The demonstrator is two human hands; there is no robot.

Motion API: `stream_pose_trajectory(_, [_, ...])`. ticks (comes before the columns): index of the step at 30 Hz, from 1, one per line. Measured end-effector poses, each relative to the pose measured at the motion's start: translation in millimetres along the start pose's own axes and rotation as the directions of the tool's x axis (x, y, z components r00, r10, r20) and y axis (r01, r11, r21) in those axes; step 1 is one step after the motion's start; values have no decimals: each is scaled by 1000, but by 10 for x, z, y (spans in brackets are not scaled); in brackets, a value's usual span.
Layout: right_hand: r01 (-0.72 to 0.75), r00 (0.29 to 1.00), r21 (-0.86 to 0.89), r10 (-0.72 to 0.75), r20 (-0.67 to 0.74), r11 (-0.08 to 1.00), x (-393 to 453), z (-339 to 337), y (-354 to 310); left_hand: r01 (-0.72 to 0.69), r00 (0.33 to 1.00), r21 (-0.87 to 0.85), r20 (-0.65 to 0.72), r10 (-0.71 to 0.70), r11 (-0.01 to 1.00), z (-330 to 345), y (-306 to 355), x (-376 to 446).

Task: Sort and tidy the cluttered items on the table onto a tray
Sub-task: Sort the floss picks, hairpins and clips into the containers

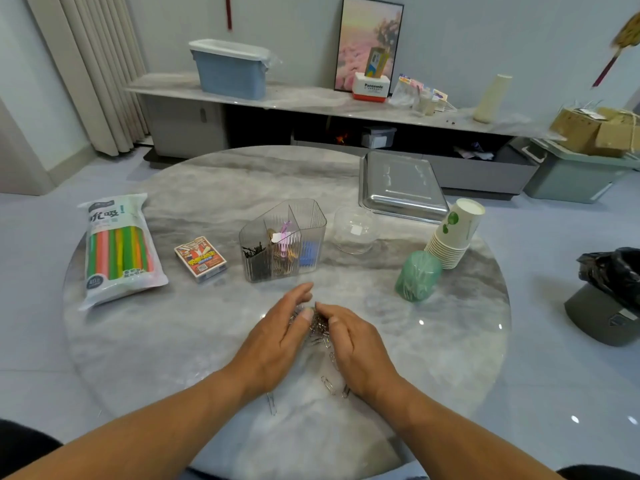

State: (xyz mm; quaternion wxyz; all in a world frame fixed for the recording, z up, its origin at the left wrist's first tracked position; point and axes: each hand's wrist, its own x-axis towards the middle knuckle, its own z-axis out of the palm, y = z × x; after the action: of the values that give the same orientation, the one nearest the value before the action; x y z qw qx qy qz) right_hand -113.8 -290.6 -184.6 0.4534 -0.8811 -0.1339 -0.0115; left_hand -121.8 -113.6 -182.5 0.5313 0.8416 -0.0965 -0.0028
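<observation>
A heap of silver paper clips (pixel 317 325) lies on the round marble table (pixel 166 344), squeezed between my two hands. My left hand (pixel 277 337) cups the heap from the left with fairly straight fingers, its thumb on the clips. My right hand (pixel 353 344) presses in from the right, fingers bent over the heap. A few loose clips (pixel 327 384) lie nearer to me between my wrists. The steel tray (pixel 398 206) sits at the table's far right edge, nothing on it.
Behind my hands stands a clear divided organizer (pixel 313 216) holding pins and clips. To the left are a card box (pixel 201 259) and a pack of coloured straws (pixel 117 251). On the right are a clear dome (pixel 355 230), stacked paper cups (pixel 453 237) and a green roll (pixel 417 277).
</observation>
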Motion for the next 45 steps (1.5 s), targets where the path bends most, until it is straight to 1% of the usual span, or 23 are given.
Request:
stream_pose_trajectory(1, [-25,999,25,26,-40,999,-22,4,-15,13,999,-17,-52,-14,1000,5,23,-38])
stream_pose_trajectory(3, [-48,990,23,51,-132,999,-59,15,-29,-46,994,116,-94,57,992,-28,30,-143])
stream_pose_trajectory(4, [-62,982,26,65,-180,998,-68,13,-29,-124,991,239,-25,134,963,-51,21,-206])
stream_pose_trajectory(5, [-80,971,45,88,-223,996,-81,10,-30,-222,975,363,104,197,905,-73,7,-281])
stream_pose_trajectory(7, [-127,946,112,154,-284,986,-96,-4,-4,-405,902,527,361,234,747,-74,-47,-376])
stream_pose_trajectory(8, [-149,936,139,185,-299,979,-104,2,14,-454,877,568,419,233,687,-58,-83,-401])
stream_pose_trajectory(10, [-173,929,140,209,-306,975,-133,25,28,-441,889,627,404,216,642,-12,-128,-382])
stream_pose_trajectory(15, [-187,935,149,223,-276,971,-133,139,-21,-185,978,683,198,65,707,98,-127,-188])
stream_pose_trajectory(18, [-211,923,257,279,-264,943,-59,221,-141,-48,996,590,88,-5,806,155,-69,-32])
stream_pose_trajectory(20, [-210,922,349,304,-240,913,11,280,-238,-42,997,556,82,-4,830,182,-51,54])
stream_pose_trajectory(22, [-208,924,458,327,-198,864,95,333,-323,-96,994,513,100,51,853,203,-32,117])
stream_pose_trajectory(24, [-203,929,490,325,-178,848,196,370,-383,-136,991,414,71,118,900,179,-4,169])
stream_pose_trajectory(25, [-189,931,466,309,-196,865,240,355,-403,-142,990,364,57,131,920,173,6,171])
stream_pose_trajectory(27, [-122,925,350,235,-299,929,437,241,-428,-132,991,298,45,124,945,127,-20,247])
stream_pose_trajectory(29, [-79,904,107,117,-411,991,714,10,-391,-80,997,206,25,76,975,83,-66,352])
stream_pose_trajectory(30, [-89,907,-64,55,-417,994,861,-123,-357,-49,999,143,-1,49,989,69,-86,399])
stream_pose_trajectory(32, [-139,937,-383,-4,-350,913,1147,-352,-259,-11,997,-7,-80,11,1000,58,-113,506])
stream_pose_trajectory(34, [-154,961,-594,-20,-276,789,1366,-502,-131,12,986,-118,-166,-32,993,56,-109,564])
stream_pose_trajectory(36, [-137,979,-749,-27,-203,648,1520,-586,2,30,972,-180,-223,-70,983,56,-109,592])
stream_pose_trajectory(38, [-100,988,-839,-49,-149,534,1589,-633,74,38,964,-226,-250,-95,973,49,-91,598])
stream_pose_trajectory(41, [-19,972,-895,-200,-120,446,1573,-640,89,40,954,-284,-273,-121,958,22,-86,621])
stream_pose_trajectory(43, [41,923,-888,-357,-142,459,1506,-668,44,52,951,-305,-275,-140,951,9,-87,630])
stream_pose_trajectory(45, [92,837,-854,-505,-213,512,1428,-716,-51,59,949,-348,-272,-161,936,-15,-75,629])
